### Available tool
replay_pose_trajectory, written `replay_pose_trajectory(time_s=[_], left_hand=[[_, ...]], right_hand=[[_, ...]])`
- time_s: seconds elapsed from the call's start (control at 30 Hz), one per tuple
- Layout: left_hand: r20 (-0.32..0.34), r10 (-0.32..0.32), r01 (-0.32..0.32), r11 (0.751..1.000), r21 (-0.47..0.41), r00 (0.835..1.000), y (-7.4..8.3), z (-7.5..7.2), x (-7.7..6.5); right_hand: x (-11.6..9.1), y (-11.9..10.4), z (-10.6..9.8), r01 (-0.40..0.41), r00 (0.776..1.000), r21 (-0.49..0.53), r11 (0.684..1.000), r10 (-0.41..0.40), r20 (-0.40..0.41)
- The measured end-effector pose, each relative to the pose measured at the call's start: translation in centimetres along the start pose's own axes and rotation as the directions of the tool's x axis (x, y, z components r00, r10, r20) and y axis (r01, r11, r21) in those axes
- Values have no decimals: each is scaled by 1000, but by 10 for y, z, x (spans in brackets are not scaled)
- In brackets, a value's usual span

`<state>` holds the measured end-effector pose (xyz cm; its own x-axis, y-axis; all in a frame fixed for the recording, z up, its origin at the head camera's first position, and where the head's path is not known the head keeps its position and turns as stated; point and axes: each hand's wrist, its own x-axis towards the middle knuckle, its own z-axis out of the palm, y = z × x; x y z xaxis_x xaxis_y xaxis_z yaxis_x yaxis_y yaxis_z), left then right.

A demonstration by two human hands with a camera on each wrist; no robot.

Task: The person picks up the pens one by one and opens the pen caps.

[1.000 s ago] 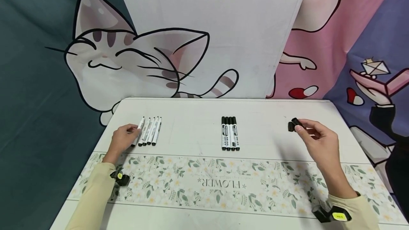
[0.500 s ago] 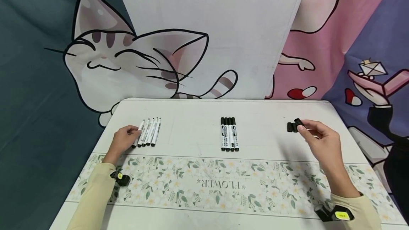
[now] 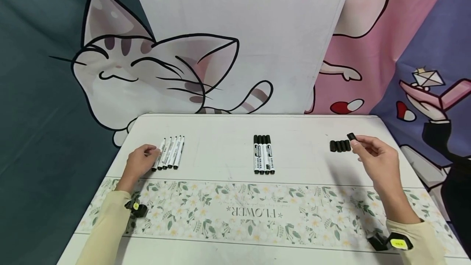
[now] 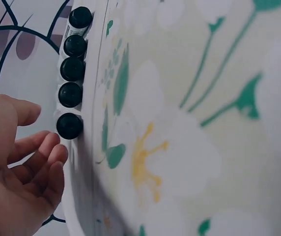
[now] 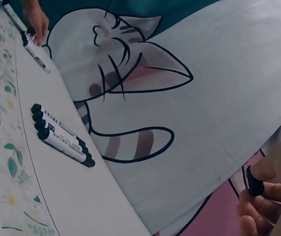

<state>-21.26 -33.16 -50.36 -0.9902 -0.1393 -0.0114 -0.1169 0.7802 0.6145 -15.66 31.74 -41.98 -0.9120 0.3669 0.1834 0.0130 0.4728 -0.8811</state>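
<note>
Nearby, the two pale sleeves [image 3: 104, 224] reach in over the flower-printed band [image 3: 243, 230] along the near part of the white tabletop [image 3: 220, 158]. Past the band, the left hand [image 3: 140, 160] has hardly shifted over the last second; its fingers are apart and loosely bent, next to the leftmost of five uncapped markers [image 3: 170, 152], and I cannot tell whether they touch it. Those markers lie slightly slanted side by side, bare tips pointing away from the person, black ends towards them. Midway across, four capped markers [image 3: 261, 156] lie straight and close together, seemingly left alone by both hands. Over on the right, the right hand [image 3: 382, 160] has its fingers clamped on a black cap [image 3: 351, 136], pinched between thumb and fingertips. That hand has moved further right, and four loose caps [image 3: 338, 146] now show in a neat row where only two could be made out half a second ago; some may simply have been hidden by the hand. The pinched one is at the right end of this row, though whether it touches the last of them is unclear. Counting it, the caps equal the bare markers in number, so I judge the row to be all but complete. Farther back, beyond the table's edge, hangs a backdrop [image 3: 228, 3] with a smiling cartoon cat [image 3: 121, 89].
</note>
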Motion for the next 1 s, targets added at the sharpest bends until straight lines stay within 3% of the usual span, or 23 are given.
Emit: replay_pose_trajectory(time_s=[0.17,0.33,0.73,0.9,1.0], left_hand=[[-112,85,-84,996,10,990,13,-4,-3],[-182,230,-228,973,28,956,33,-6,-6],[-220,426,-418,904,86,878,92,2,-25],[-241,493,-487,869,89,836,109,8,-34],[-232,521,-513,853,98,821,115,13,-39]], right_hand=[[7,3,-6,-17,1000,48,999,17,3],[17,3,-11,-41,999,80,996,40,6],[47,15,-15,-180,983,106,978,182,-6],[58,30,-15,-264,964,130,956,267,-7],[64,39,-13,-319,946,106,942,324,-28]])
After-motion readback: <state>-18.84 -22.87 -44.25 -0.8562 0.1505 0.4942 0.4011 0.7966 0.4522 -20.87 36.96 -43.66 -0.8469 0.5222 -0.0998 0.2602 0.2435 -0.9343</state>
